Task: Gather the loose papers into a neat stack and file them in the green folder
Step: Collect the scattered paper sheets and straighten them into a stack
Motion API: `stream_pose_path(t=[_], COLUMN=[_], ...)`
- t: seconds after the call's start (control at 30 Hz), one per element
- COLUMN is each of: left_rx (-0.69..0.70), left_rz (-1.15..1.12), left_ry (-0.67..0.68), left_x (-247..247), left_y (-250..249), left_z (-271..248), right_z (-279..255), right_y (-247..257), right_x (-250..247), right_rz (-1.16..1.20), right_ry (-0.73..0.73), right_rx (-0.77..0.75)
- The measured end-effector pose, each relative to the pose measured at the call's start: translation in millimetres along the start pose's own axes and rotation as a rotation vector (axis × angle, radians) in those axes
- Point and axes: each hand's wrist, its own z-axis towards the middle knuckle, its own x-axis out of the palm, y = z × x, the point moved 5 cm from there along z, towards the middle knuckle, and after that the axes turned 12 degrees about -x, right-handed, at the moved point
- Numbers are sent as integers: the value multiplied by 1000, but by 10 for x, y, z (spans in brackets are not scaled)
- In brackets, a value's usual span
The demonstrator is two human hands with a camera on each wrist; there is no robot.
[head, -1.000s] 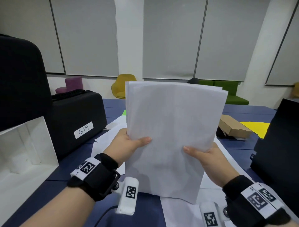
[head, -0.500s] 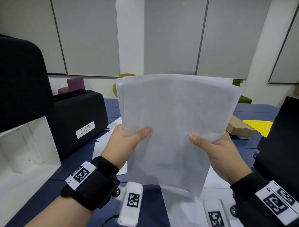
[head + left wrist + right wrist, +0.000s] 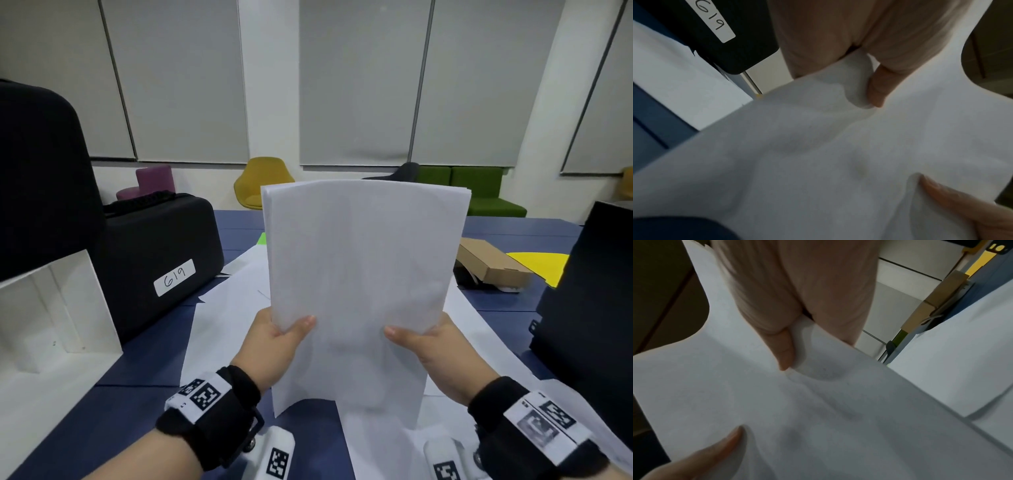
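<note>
A stack of white papers stands upright in front of me, its lower edge close to the table. My left hand pinches its left edge, thumb on the near face. My right hand pinches the right edge the same way. The wrist views show each thumb pressed on the stack of papers, with the fingers hidden behind. More loose white sheets lie flat on the blue table beneath. A small green corner, possibly the folder, peeks out behind the stack.
A black case labelled 619 sits at the left, with a white open box nearer me. At the right are a cardboard box, a yellow sheet and a tall black case.
The stack has dropped from its raised position back toward the table, and its top edges look more even. Both hands keep their grip on the sides.
</note>
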Motion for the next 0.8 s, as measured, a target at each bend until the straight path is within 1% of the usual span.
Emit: stream_pose_path(t=[0.1,0.17,0.27,0.33,0.4,0.47,0.53,0.6,0.63,0.7,0.73,0.8], left_rx=[26,20,-29,-108,-216,-304,-388,-461,-490,-517,-533,-547], left_rz=[61,82,116,125,103,118,127,145,189,310,387,615], left_ry=[-57,-71,-88,-85,-87,-104,-95,-77,-79,-106,-111,-88], left_x=[-18,-38,-120,-193,-296,-404,-497,-582,-616,-707,-730,-706], left_y=[-59,-98,-132,-82,58,205,379,537,579,671,685,671], left_z=[13,75,200,300,393,399,401,411,397,431,447,421], right_z=[12,49,129,184,210,205,168,120,88,28,9,-1], right_y=[31,53,67,-14,-156,-343,-502,-606,-647,-724,-766,-828], right_x=[-20,-68,-202,-402,-683,-1042,-1394,-1664,-1737,-1799,-1794,-1760], right_rz=[-90,-127,-163,-226,-318,-459,-664,-945,-1054,-1173,-1208,-1239], right_ry=[66,82,65,18,-28,-65,-59,0,31,58,83,119], right_rx=[15,22,47,98,190,323,475,578,628,690,707,728])
